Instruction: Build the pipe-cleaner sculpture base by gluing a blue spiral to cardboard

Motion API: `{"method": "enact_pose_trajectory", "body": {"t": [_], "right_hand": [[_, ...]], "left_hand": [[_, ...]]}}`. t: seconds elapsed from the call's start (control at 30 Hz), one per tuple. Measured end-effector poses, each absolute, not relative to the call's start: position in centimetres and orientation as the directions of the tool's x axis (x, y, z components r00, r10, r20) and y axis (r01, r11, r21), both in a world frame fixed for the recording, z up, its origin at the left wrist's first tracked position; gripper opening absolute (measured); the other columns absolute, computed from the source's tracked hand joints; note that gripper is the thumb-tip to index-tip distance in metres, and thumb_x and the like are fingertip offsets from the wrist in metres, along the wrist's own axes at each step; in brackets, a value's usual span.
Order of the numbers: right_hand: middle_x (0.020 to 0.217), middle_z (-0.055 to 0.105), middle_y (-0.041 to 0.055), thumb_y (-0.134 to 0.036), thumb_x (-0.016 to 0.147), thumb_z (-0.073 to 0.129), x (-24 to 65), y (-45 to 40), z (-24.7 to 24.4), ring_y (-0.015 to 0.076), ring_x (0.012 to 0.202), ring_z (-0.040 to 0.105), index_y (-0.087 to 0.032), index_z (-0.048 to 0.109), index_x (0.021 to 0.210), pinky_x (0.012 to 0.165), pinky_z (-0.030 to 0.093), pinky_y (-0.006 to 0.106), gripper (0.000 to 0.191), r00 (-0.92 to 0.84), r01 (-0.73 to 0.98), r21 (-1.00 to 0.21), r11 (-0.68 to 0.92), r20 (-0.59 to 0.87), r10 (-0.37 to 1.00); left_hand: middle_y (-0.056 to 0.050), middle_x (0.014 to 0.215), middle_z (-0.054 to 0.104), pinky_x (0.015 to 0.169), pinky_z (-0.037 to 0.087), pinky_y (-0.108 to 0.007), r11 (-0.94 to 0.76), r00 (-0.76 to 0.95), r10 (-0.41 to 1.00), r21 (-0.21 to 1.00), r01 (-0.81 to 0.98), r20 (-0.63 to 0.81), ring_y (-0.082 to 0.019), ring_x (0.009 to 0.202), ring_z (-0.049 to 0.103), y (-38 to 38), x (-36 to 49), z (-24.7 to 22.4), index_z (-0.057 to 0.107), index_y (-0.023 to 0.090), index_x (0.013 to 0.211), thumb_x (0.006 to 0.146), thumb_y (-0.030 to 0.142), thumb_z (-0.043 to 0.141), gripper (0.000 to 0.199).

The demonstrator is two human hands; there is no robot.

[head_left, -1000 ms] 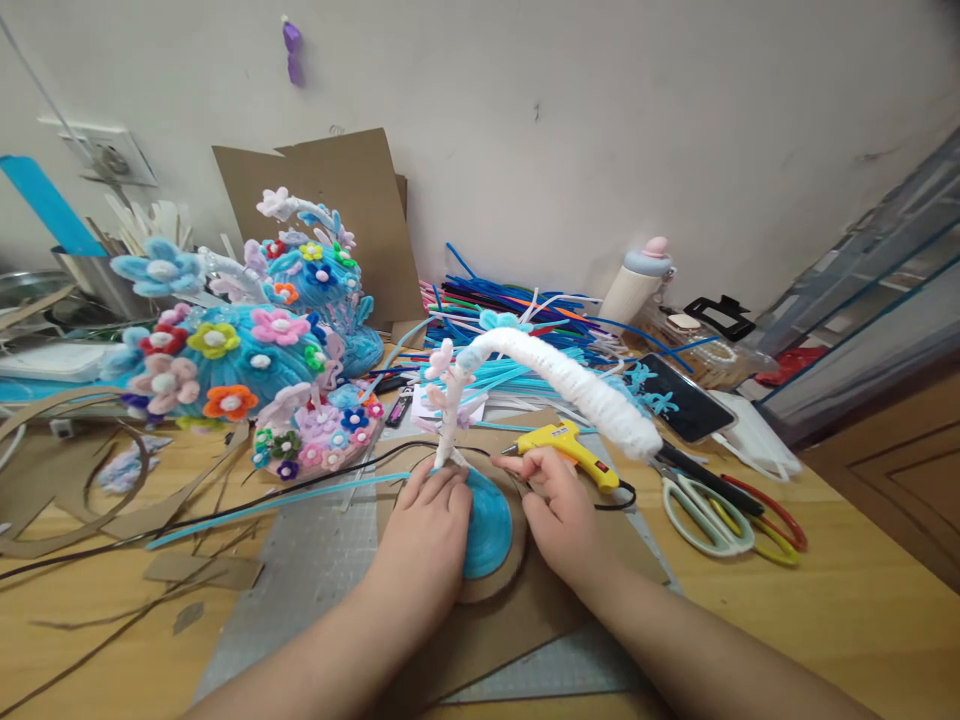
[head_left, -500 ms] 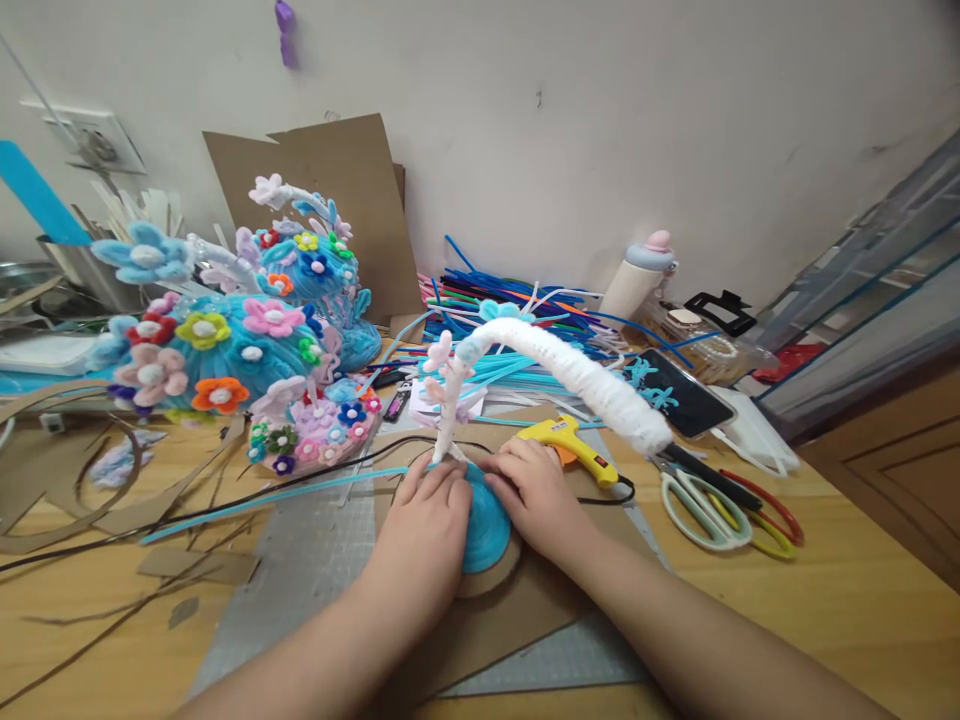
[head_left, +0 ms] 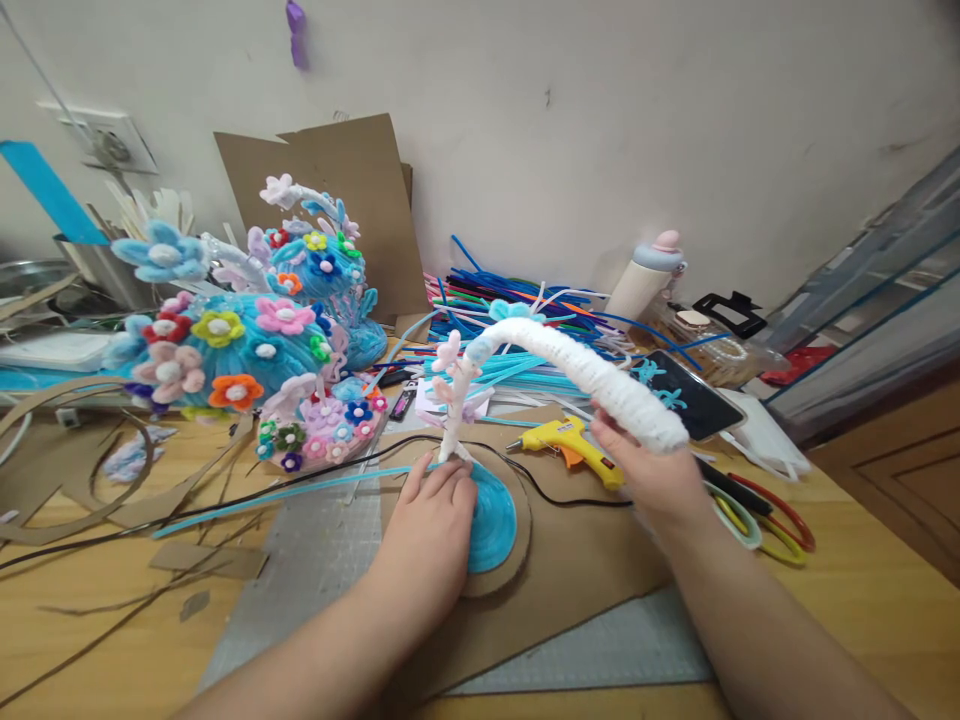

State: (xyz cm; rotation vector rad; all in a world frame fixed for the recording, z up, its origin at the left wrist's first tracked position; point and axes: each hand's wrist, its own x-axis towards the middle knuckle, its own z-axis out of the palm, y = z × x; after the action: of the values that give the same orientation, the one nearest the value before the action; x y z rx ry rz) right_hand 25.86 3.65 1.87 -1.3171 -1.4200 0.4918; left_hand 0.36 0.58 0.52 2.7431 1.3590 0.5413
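A cardboard disc (head_left: 517, 560) partly covered by a coiled light-blue pipe cleaner (head_left: 495, 520) lies on a cardboard sheet. From its far edge rises a white wrapped stem (head_left: 585, 365) with small pink and blue flowers, arching over to the right. My left hand (head_left: 435, 520) rests on the blue coil near the stem's foot, fingers bent and pressed together; what is beneath the fingertips is hidden. Under the thick end of the arch is my right hand (head_left: 649, 475), beside the yellow glue gun (head_left: 574, 442). Its fingers are partly hidden, and its grip is unclear.
Flower-covered blue pieces (head_left: 247, 350) stand at the left. Pipe cleaners (head_left: 510, 290) are heaped at the back. Scissors (head_left: 739, 515), a phone (head_left: 694, 395) and a bottle (head_left: 645, 280) are on the right. A black cord (head_left: 292, 470) crosses the table.
My right hand has left the blue coil and moved right to the thick end of the arch. My left hand stays at the stem's foot. The view has shifted slightly.
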Motion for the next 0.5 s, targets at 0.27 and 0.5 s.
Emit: {"method": "enact_pose_trajectory", "body": {"t": [0.27, 0.5], "right_hand": [[0.071, 0.062, 0.0016, -0.038, 0.067, 0.078, 31.0, 4.5, 2.7, 0.0129, 0.059, 0.057, -0.019, 0.064, 0.081, 0.057, 0.049, 0.03, 0.027, 0.562, 0.274, -0.918, 0.286, 0.394, 0.728], [0.043, 0.041, -0.0055, -0.048, 0.081, 0.063, 32.1, 4.2, 3.4, 0.0072, 0.038, 0.04, -0.023, 0.048, 0.064, 0.041, 0.03, 0.026, 0.034, 0.547, 0.345, -0.921, 0.182, 0.354, 0.759]], "left_hand": [[-0.01, 0.124, 0.064, 0.113, 0.022, -0.055, -0.583, 0.512, 0.806, 0.242, 0.776, 0.299, -0.025, 0.128, 0.048, 0.4, 0.3, 0.5, 0.061, 0.017, 0.098, 0.082, 0.0, 0.041, 0.03], [-0.006, 0.126, 0.063, 0.113, 0.015, -0.057, -0.565, 0.494, 0.822, 0.291, 0.772, 0.283, -0.026, 0.13, 0.044, 0.4, 0.0, 0.6, 0.058, 0.019, 0.095, 0.083, 0.002, 0.041, 0.027]]}}
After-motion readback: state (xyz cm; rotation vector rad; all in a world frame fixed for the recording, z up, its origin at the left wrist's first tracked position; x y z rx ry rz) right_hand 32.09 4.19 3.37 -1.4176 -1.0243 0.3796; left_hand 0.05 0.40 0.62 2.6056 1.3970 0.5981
